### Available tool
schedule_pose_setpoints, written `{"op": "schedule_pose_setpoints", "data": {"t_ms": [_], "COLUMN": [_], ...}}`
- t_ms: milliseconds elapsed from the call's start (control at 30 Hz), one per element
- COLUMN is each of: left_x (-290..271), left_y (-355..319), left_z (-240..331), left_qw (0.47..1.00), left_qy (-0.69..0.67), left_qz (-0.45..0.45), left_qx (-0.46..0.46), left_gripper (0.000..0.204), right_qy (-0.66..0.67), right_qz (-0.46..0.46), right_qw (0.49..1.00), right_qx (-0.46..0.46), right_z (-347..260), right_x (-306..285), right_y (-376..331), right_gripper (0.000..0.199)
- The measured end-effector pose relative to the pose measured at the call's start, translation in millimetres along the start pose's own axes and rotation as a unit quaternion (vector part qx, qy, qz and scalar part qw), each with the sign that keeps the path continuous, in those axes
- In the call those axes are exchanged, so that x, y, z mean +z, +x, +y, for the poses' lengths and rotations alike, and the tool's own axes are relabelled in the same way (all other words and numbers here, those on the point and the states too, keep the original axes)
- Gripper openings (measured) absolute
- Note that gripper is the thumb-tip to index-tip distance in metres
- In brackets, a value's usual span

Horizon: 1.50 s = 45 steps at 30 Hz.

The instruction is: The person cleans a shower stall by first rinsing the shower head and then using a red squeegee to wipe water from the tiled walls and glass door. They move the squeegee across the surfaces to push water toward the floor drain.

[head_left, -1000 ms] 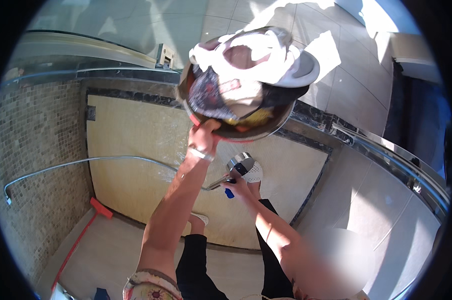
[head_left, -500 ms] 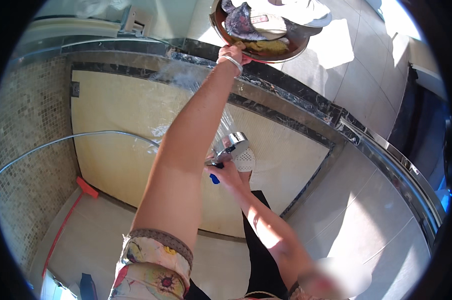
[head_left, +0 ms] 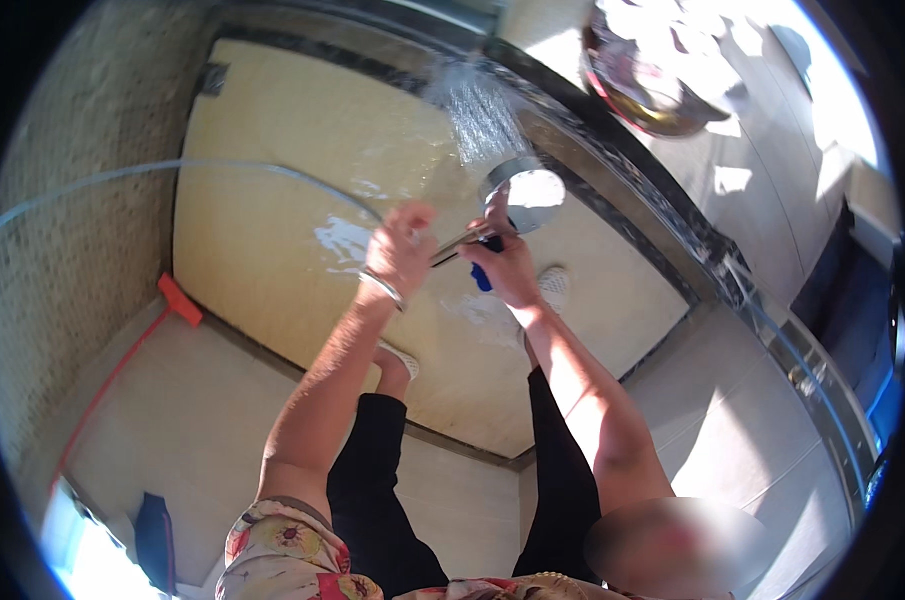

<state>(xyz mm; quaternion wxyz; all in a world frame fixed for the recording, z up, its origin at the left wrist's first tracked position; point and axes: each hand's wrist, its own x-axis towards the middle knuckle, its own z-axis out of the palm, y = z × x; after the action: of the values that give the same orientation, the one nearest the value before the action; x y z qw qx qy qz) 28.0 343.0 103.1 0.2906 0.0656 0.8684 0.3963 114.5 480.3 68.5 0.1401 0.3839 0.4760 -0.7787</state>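
Note:
My right hand (head_left: 510, 268) is closed round the handle of a chrome shower head (head_left: 534, 192), which sprays water away from me toward the dark stone curb. A small blue thing (head_left: 482, 277) shows below the same hand's fingers; its kind is hidden. Beside the lower end of the handle, where the hose (head_left: 272, 172) comes in, is my left hand (head_left: 402, 245), wearing a bracelet. Its fingers look curled but are smeared by motion, so whether it touches the handle or hose cannot be told. Under both hands lies the wet, cream-coloured shower floor (head_left: 262, 230).
Beyond the curb (head_left: 612, 170), at the upper right, stands a metal basin (head_left: 662, 125) with cloth things in it. A red-orange squeegee (head_left: 179, 300) leans by the mosaic wall (head_left: 82, 200) on the left. My feet in white slippers (head_left: 400, 357) stand on the wet floor.
My left hand has let go of the basin's rim and come back beside the shower handle. The basin now sits farther right in view. My right hand still holds the spraying shower head.

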Motion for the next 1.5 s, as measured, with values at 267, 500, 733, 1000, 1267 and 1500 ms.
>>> {"op": "schedule_pose_setpoints", "data": {"t_ms": [267,500,733,1000,1267,1500], "left_x": [-20,-72,-58,-32,8,25], "left_y": [-44,-65,-52,-19,-8,-11], "left_z": [-72,-64,-87,-79,-62,-44], "left_qw": [0.982,0.979,0.881,0.852,0.855,0.858], "left_qy": [-0.12,-0.094,-0.43,-0.424,-0.401,-0.392], "left_qz": [0.121,0.164,0.185,0.291,0.31,0.309], "left_qx": [0.08,0.081,-0.064,-0.099,-0.105,-0.119], "left_gripper": [0.039,0.043,0.027,0.016,0.014,0.016], "right_qy": [-0.25,-0.138,-0.198,-0.123,-0.237,-0.224], "right_qz": [-0.041,-0.181,-0.031,0.046,0.143,0.116], "right_qw": [0.95,0.973,0.98,0.991,0.959,0.913], "right_qx": [-0.179,-0.034,-0.009,-0.039,-0.055,-0.319], "right_z": [13,-19,-32,-54,-129,-266], "right_x": [112,149,94,-8,-134,-203], "right_y": [-6,-35,-17,50,72,84], "right_gripper": [0.018,0.027,0.025,0.009,0.008,0.046]}}
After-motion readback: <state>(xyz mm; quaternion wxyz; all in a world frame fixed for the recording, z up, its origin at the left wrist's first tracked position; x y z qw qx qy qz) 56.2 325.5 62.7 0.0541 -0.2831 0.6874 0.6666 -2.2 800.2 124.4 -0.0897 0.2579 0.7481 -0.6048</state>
